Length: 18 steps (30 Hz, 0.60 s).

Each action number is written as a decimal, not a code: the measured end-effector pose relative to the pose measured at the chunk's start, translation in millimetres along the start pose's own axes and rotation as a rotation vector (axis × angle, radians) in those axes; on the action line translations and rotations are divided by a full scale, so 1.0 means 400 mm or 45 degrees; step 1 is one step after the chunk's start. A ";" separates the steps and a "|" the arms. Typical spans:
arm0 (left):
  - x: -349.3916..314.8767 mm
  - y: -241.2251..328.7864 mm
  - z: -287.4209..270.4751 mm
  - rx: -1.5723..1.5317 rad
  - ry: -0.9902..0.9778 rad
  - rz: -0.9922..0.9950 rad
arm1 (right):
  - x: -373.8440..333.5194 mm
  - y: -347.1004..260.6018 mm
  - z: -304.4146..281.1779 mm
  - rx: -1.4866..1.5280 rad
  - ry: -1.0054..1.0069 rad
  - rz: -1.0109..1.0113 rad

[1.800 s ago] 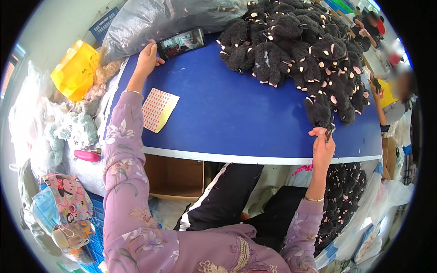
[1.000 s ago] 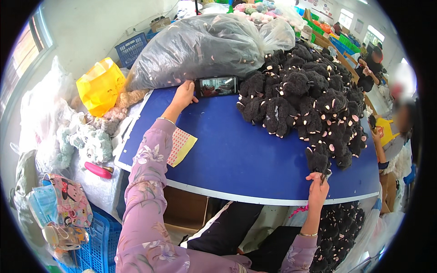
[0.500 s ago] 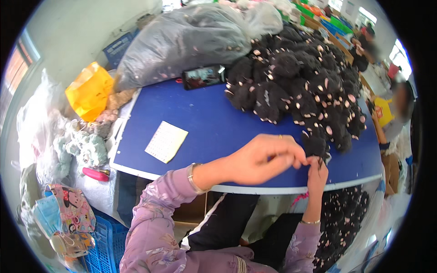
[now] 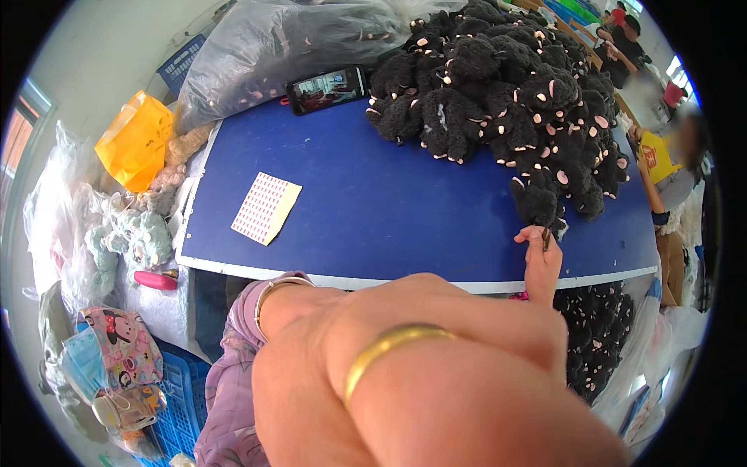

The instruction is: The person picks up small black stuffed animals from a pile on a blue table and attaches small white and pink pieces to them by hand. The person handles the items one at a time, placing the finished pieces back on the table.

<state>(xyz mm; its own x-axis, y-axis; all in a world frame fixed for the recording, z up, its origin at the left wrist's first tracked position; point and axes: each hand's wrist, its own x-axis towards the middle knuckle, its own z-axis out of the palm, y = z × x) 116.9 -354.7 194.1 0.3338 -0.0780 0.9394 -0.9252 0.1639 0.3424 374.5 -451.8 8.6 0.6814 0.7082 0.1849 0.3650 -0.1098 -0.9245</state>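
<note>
My left hand (image 4: 436, 350), large and blurred, is raised close to the camera, with a gold ring on one finger and a bracelet at the wrist. Its fingertips cannot be made out. My right hand (image 4: 538, 261) is closed at the table's front edge, with a slim dark piece (image 4: 547, 238) poking up between its fingers; its kind is unclear. Just beyond that hand sits a black plush toy (image 4: 535, 198) with pinkish tips, the nearest of a heap of black plush toys (image 4: 498, 86) piled on the blue table (image 4: 373, 210).
A sticker sheet (image 4: 264, 208) and a phone (image 4: 328, 89) lie on the table. Behind is a stuffed grey plastic bag (image 4: 280, 54). To the left are a yellow bag (image 4: 136, 140), a pink-handled tool (image 4: 156, 279) and a blue crate (image 4: 175, 412). Other people are at the far right.
My left hand has come away from the right hand, up toward the camera. My right hand stays by the nearest plush toy. The view has shifted slightly.
</note>
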 end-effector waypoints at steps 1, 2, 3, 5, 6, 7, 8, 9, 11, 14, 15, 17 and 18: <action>0.001 0.006 0.000 0.001 -0.009 -0.002 | 0.000 -0.003 0.000 0.002 0.003 -0.009; 0.006 0.012 0.002 0.006 -0.015 -0.007 | 0.000 -0.006 0.001 0.005 0.005 -0.017; 0.006 0.011 0.003 0.004 -0.022 -0.009 | -0.002 -0.006 -0.004 0.004 0.013 -0.023; 0.010 0.011 0.007 -0.005 -0.038 -0.014 | -0.005 -0.011 -0.010 0.013 0.028 -0.024; 0.008 0.012 0.008 0.020 -0.033 -0.029 | -0.003 -0.010 -0.002 0.027 0.021 -0.024; 0.007 0.014 0.006 0.052 -0.025 -0.046 | 0.000 -0.005 0.004 0.038 0.008 -0.020; 0.005 0.015 0.001 0.094 -0.010 -0.065 | 0.002 0.004 0.010 0.048 -0.002 -0.015; 0.009 0.011 -0.007 0.125 -0.003 -0.078 | 0.000 0.002 -0.001 0.046 0.016 -0.014; -0.001 -0.018 -0.048 0.268 0.093 -0.162 | -0.012 0.000 -0.026 0.000 0.038 0.033; -0.079 -0.126 -0.155 0.800 0.501 -0.551 | 0.004 0.007 0.007 -0.100 -0.012 0.037; -0.122 -0.187 -0.212 0.962 0.702 -0.686 | 0.007 0.000 0.009 -0.072 -0.018 0.022; -0.225 -0.277 -0.357 1.662 0.736 -0.678 | 0.016 -0.012 0.018 -0.007 -0.042 -0.010; -0.284 -0.312 -0.418 2.003 0.755 -0.747 | 0.025 -0.009 0.023 0.021 -0.080 -0.002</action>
<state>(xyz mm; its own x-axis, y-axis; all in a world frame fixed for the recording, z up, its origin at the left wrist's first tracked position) 224.5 -202.0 47.7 0.3369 0.6146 0.7133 0.1628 -0.7842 0.5987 374.2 -437.9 10.7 0.6397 0.7506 0.1654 0.3550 -0.0977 -0.9297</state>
